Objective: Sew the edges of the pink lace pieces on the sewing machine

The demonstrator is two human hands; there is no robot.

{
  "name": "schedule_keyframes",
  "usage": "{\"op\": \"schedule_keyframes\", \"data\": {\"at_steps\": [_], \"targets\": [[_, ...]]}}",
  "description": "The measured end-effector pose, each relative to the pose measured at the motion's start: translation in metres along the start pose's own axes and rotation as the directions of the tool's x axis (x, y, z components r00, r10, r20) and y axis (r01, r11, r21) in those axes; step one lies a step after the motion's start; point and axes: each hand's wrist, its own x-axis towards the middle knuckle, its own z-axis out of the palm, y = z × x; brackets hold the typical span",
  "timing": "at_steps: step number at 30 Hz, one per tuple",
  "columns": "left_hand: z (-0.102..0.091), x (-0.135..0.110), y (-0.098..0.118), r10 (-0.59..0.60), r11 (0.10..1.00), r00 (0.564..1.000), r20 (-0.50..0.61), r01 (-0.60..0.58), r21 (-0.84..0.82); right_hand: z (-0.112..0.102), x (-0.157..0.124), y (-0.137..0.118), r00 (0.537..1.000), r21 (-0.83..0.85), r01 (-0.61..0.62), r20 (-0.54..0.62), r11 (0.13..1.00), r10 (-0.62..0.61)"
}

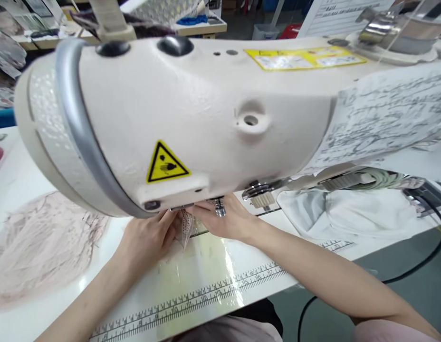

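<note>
A large white sewing machine fills the upper middle of the head view, its head hiding the needle area and part of both hands. Below its left end, my left hand has bent fingers closed on a small piece of pale pink dotted lace fabric. On the fabric's other side is my right hand, its fingers pointing left and together at the lace edge; the machine covers some of them. A corner of the lace hangs down between the hands, over the worktable.
A heap of pale pink fabric lies at the left. White cloth pieces and a green cord bundle are at the right. A printed ruler runs along the front edge. A black cable hangs at the right.
</note>
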Motion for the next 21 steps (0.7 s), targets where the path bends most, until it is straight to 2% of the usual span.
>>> {"op": "schedule_keyframes", "data": {"at_steps": [3, 6, 11, 16, 21], "targets": [[0.0026, -0.0027, -0.0027, -0.013, 1.0, 1.0, 0.001, 0.013, -0.002, -0.0011, 0.0015, -0.002, 0.998, 0.045, -0.055, 0.0, 0.997, 0.055], [0.005, -0.0052, -0.0042, -0.019, 1.0, 1.0, 0.009, 0.019, 0.014, 0.0013, 0.0008, -0.0023, 0.999, 0.062, -0.008, -0.036, 0.998, 0.01], [0.0043, -0.0048, -0.0035, -0.019, 1.0, 1.0, 0.015, 0.019, -0.013, 0.005, -0.0012, -0.0017, 0.995, -0.024, 0.059, -0.076, 0.998, -0.06], [0.0009, -0.0013, -0.0022, -0.003, 1.0, 1.0, 0.002, 0.003, -0.017, 0.0029, -0.0002, -0.0021, 0.996, 0.012, 0.042, -0.074, 0.999, -0.041], [-0.0001, 0.0004, -0.0023, 0.034, 0.999, 0.999, -0.025, -0.034, 0.003, 0.0038, -0.0004, -0.001, 0.982, -0.087, 0.11, -0.146, 0.99, -0.122]]}}
